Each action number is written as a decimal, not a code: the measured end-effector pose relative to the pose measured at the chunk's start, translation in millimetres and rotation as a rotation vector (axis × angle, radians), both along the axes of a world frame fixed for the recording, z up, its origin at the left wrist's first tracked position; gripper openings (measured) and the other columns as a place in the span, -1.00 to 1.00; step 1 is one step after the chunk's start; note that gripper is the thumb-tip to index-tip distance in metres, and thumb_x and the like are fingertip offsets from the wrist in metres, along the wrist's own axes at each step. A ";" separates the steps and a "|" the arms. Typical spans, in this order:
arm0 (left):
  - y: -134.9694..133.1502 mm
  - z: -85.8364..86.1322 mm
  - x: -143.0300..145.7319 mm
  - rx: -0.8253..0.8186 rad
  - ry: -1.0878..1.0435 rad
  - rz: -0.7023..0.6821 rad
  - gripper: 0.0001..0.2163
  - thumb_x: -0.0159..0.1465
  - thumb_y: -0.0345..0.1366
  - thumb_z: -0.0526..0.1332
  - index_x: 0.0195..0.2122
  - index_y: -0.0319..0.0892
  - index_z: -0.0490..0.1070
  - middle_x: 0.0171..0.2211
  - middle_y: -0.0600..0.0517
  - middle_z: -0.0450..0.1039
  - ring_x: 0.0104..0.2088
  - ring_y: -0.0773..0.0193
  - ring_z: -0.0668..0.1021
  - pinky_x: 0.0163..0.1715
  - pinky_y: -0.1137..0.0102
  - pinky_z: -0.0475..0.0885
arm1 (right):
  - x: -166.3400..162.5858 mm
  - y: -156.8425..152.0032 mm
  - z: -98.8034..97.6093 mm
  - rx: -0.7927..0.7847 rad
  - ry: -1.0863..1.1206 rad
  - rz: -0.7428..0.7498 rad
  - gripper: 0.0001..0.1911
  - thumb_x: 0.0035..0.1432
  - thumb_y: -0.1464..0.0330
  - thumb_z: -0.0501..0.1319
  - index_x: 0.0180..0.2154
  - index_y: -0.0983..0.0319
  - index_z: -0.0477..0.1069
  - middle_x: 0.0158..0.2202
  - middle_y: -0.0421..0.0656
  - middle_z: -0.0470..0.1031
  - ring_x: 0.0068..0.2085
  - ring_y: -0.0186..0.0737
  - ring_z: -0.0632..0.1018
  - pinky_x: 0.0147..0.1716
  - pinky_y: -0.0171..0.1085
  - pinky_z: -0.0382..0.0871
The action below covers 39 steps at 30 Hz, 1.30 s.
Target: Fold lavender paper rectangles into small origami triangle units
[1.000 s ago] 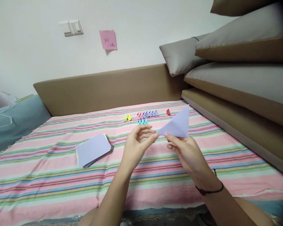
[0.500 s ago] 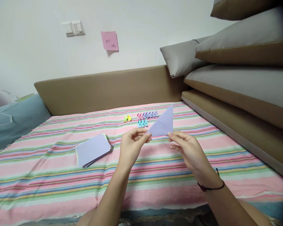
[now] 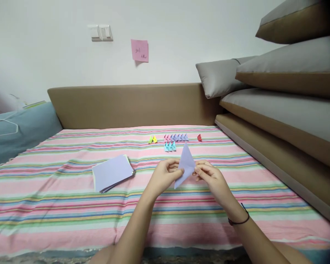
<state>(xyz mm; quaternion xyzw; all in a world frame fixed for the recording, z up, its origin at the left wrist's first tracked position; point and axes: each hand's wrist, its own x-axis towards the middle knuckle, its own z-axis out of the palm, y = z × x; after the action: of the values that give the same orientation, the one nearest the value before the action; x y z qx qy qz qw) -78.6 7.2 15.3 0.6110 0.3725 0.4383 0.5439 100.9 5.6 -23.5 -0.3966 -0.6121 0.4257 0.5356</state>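
1. Both hands are closed on one lilac paper sheet. The left hand pinches its left side between thumb and fingertips, and the right hand does the same on the right side.
2. Change: 0.5 s ago the hands were apart, holding a wide triangle by its two ends. Now they've come together, nearly touching, and the sheet shows as a narrow upright shape. My read is that the triangle is being doubled over, end to end. The crease itself is hidden behind the fingers.
3. Paper look: pale, matt and thin, with one sharp point up and a second point poking down-left below the left thumb. It's held in the air above the striped bedsheet, not resting on it.
4. A black cord sits on the right wrist.
5. Left of the hands, well apart, a stack of square sheets lies flat with lilac on top.
6. Beyond the hands are small folded pieces in rows: a pink-and-lilac row, a blue trio, a yellow-green pair and a single red one.
7. A pink sticky note is on the wall. Grey cushions are stacked at right.
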 end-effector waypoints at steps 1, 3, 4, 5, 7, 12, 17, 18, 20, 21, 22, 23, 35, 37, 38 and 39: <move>1.7 -6.8 -0.8 0.008 0.016 0.020 -0.80 0.06 -0.36 0.27 -0.27 -0.26 0.51 -0.35 -0.04 0.57 -0.33 0.21 0.57 -0.30 0.42 0.41 | -1.8 0.1 -2.4 -0.011 -0.024 0.020 -0.72 0.12 0.18 0.23 -0.47 0.24 0.52 -0.26 -0.11 0.33 -0.32 -0.25 0.43 -0.41 -0.29 0.42; 4.3 -21.8 -2.8 -0.002 0.043 0.083 -0.86 0.03 -0.36 0.26 -0.37 -0.26 0.52 -0.39 -0.02 0.57 -0.36 0.19 0.56 -0.37 0.41 0.41 | -6.2 -0.1 -7.1 -0.064 -0.052 0.065 -0.74 0.11 0.18 0.24 -0.44 0.24 0.52 -0.30 -0.11 0.38 -0.34 -0.24 0.45 -0.39 -0.28 0.41; 4.8 -29.6 -3.9 -0.037 0.041 0.094 -0.86 0.03 -0.35 0.26 -0.37 -0.25 0.52 -0.41 -0.01 0.57 -0.37 0.19 0.56 -0.40 0.42 0.40 | -8.6 -0.4 -9.6 -0.104 -0.054 0.089 -0.75 0.09 0.18 0.25 -0.42 0.24 0.52 -0.34 -0.13 0.42 -0.37 -0.25 0.45 -0.39 -0.27 0.41; 4.7 -37.1 -4.8 -0.060 0.038 0.098 -0.86 0.03 -0.34 0.25 -0.38 -0.25 0.52 -0.43 0.00 0.56 -0.39 0.19 0.56 -0.43 0.43 0.40 | -11.0 -0.6 -12.1 -0.147 -0.049 0.110 -0.76 0.07 0.19 0.28 -0.40 0.24 0.52 -0.39 -0.14 0.44 -0.41 -0.27 0.45 -0.40 -0.27 0.40; 2.5 -50.1 -6.0 -0.106 0.035 0.075 -0.85 0.02 -0.32 0.26 -0.39 -0.27 0.53 -0.49 0.00 0.55 -0.45 0.18 0.56 -0.47 0.41 0.41 | -14.9 -0.1 -17.8 -0.227 -0.025 0.131 -0.76 -0.01 0.20 0.34 -0.39 0.26 0.51 -0.49 -0.19 0.46 -0.48 -0.30 0.44 -0.44 -0.29 0.36; -7.4 -64.5 -6.3 -0.284 -0.043 -0.007 -0.75 0.00 -0.24 0.31 -0.33 -0.28 0.51 -0.47 -0.01 0.57 -0.46 0.15 0.60 -0.42 0.34 0.49 | -17.8 5.6 -32.5 -0.313 0.020 0.045 -0.67 -0.12 0.15 0.39 -0.44 0.29 0.48 -0.70 -0.27 0.36 -0.65 -0.38 0.33 -0.62 -0.36 0.19; -8.6 -61.3 -10.0 -0.327 -0.065 0.036 -0.83 -0.04 -0.28 0.33 -0.45 -0.27 0.49 -0.53 0.02 0.55 -0.45 0.16 0.62 -0.37 0.36 0.51 | -20.5 6.6 -37.3 -0.317 0.079 -0.002 -0.64 -0.13 0.12 0.39 -0.42 0.28 0.48 -0.69 -0.25 0.39 -0.65 -0.38 0.36 -0.62 -0.36 0.24; -8.1 -59.1 -11.6 -0.318 -0.064 0.054 -0.84 -0.03 -0.28 0.33 -0.45 -0.27 0.49 -0.53 0.01 0.56 -0.44 0.16 0.62 -0.37 0.36 0.52 | -21.0 6.8 -37.4 -0.303 0.096 -0.016 -0.65 -0.11 0.12 0.38 -0.41 0.27 0.48 -0.66 -0.24 0.41 -0.62 -0.37 0.39 -0.58 -0.36 0.28; -7.3 -53.9 -15.8 -0.306 -0.068 0.117 -0.85 -0.01 -0.29 0.33 -0.47 -0.27 0.48 -0.55 -0.02 0.56 -0.44 0.14 0.63 -0.37 0.35 0.52 | -20.6 8.7 -37.9 -0.262 0.134 -0.058 -0.68 -0.06 0.13 0.36 -0.37 0.25 0.48 -0.60 -0.22 0.46 -0.56 -0.35 0.45 -0.51 -0.34 0.36; -6.9 -51.3 -18.4 -0.308 -0.079 0.147 -0.86 0.00 -0.30 0.33 -0.48 -0.28 0.48 -0.56 -0.03 0.55 -0.44 0.13 0.63 -0.37 0.35 0.53 | -19.6 10.4 -38.2 -0.235 0.152 -0.082 -0.69 -0.05 0.14 0.35 -0.36 0.24 0.48 -0.57 -0.21 0.49 -0.53 -0.33 0.48 -0.46 -0.33 0.39; -6.7 -49.1 -21.2 -0.313 -0.098 0.185 -0.86 0.00 -0.31 0.34 -0.47 -0.29 0.48 -0.55 -0.06 0.56 -0.44 0.13 0.63 -0.37 0.36 0.53 | -18.1 12.3 -38.5 -0.205 0.167 -0.104 -0.70 -0.04 0.14 0.35 -0.35 0.23 0.48 -0.54 -0.19 0.51 -0.49 -0.31 0.51 -0.41 -0.30 0.42; -6.5 -47.3 -23.9 -0.313 -0.129 0.227 -0.85 0.01 -0.31 0.34 -0.45 -0.30 0.48 -0.52 -0.09 0.57 -0.43 0.14 0.63 -0.36 0.37 0.53 | -16.3 14.3 -38.5 -0.170 0.177 -0.121 -0.71 -0.03 0.15 0.35 -0.34 0.22 0.48 -0.50 -0.18 0.53 -0.45 -0.29 0.54 -0.35 -0.27 0.45; -17.0 -39.2 0.2 -0.352 -0.459 0.123 -0.66 0.09 -0.25 0.34 -0.14 -0.32 0.47 -0.29 -0.15 0.60 -0.29 0.12 0.63 -0.23 0.30 0.53 | -4.3 -3.3 -13.1 0.366 -0.161 -0.100 -0.75 0.18 0.45 0.14 -0.23 0.11 0.57 -0.08 -0.08 0.51 -0.02 -0.16 0.49 -0.06 -0.15 0.39; -17.7 -34.7 5.4 -0.281 -0.420 0.149 -0.65 0.06 -0.23 0.37 -0.17 -0.32 0.49 -0.33 -0.13 0.60 -0.30 0.12 0.63 -0.24 0.28 0.53 | -2.6 -6.3 -8.9 0.343 -0.156 -0.076 -0.75 0.19 0.44 0.13 -0.22 0.12 0.57 -0.05 -0.07 0.49 0.03 -0.15 0.46 -0.01 -0.13 0.37; -18.1 -32.5 7.6 -0.250 -0.405 0.137 -0.64 0.05 -0.21 0.37 -0.17 -0.31 0.49 -0.31 -0.13 0.60 -0.29 0.12 0.63 -0.25 0.28 0.53 | -2.3 -7.3 -7.6 0.312 -0.117 -0.066 -0.78 0.18 0.42 0.16 -0.22 0.12 0.57 -0.03 -0.07 0.47 0.05 -0.13 0.45 -0.02 -0.13 0.37; -18.5 -30.6 9.6 -0.221 -0.392 0.116 -0.64 0.05 -0.19 0.37 -0.17 -0.30 0.50 -0.28 -0.13 0.59 -0.28 0.12 0.63 -0.25 0.29 0.53 | -2.4 -8.0 -6.9 0.275 -0.064 -0.060 -0.82 0.14 0.40 0.21 -0.23 0.12 0.57 -0.02 -0.07 0.45 0.06 -0.11 0.44 -0.02 -0.14 0.38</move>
<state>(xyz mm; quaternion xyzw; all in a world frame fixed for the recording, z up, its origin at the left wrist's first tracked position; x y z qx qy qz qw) -69.0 -11.4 -15.2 0.4286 0.3399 0.5357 0.6432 98.5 -2.4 -30.4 -0.3508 -0.6692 0.3091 0.5776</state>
